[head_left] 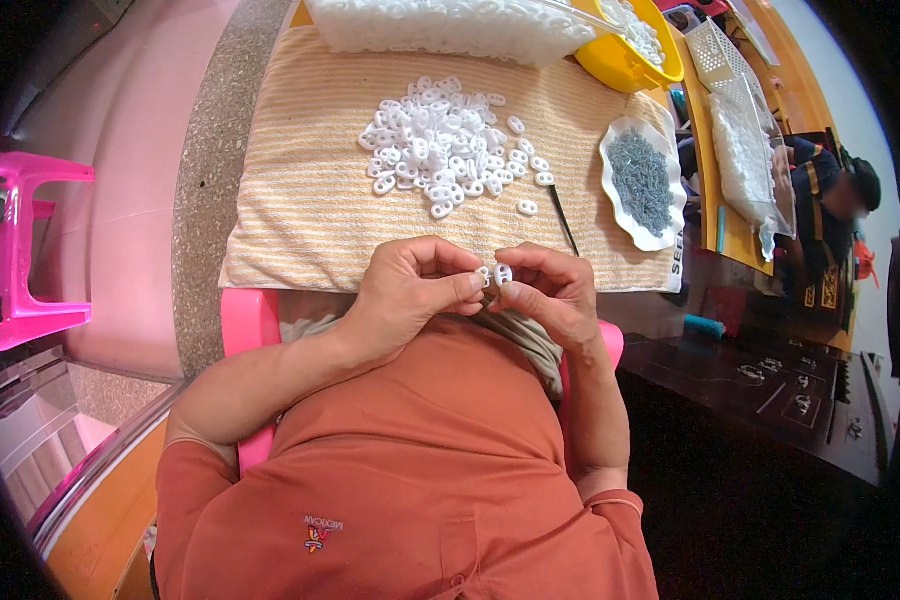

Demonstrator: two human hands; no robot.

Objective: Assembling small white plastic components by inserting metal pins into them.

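Observation:
Just past my lap, in front of the towel's near edge, both hands meet. My left hand is closed, its thumb and forefinger pinching a small white plastic piece, mostly hidden by the fingertips. Beside it, my right hand pinches a white oval plastic piece with holes. The two pieces are close together; whether they touch I cannot tell. Beyond my hands lies a heap of similar white two-holed oval pieces, several strewn along its right side. A thin black stick-like tool rests near my right hand.
A striped towel covers the table. At right stands a scalloped white dish of small grey parts. A clear bin of white pieces and a yellow basin are at the back. Pink stools stand left; another person sits far right.

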